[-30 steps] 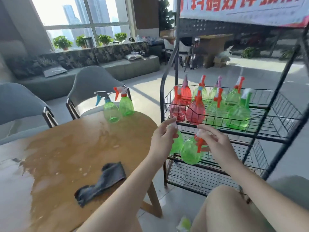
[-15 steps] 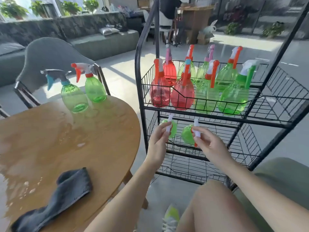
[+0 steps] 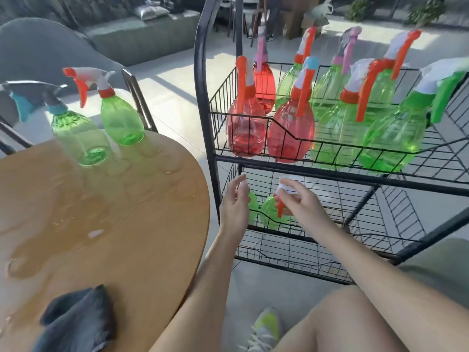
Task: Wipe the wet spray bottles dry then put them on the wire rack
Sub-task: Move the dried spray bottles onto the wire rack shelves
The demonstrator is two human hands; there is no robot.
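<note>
Head view: far to the left of the left hand (image 3: 234, 204), two wet green plastic spray bottles (image 3: 121, 118) wait on the puddled round wooden worktop (image 3: 127, 224), a dark grey cloth (image 3: 78, 323) near its edge. Both hands have carried two green bottles down into the black wire rack's (image 3: 291, 185) middle shelf. The left hand has loosened, fingers apart beside its bottle (image 3: 252, 207); the right hand (image 3: 297, 201) still pinches its bottle's (image 3: 271, 214) white trigger head. This pair looks nearly shelved.
</note>
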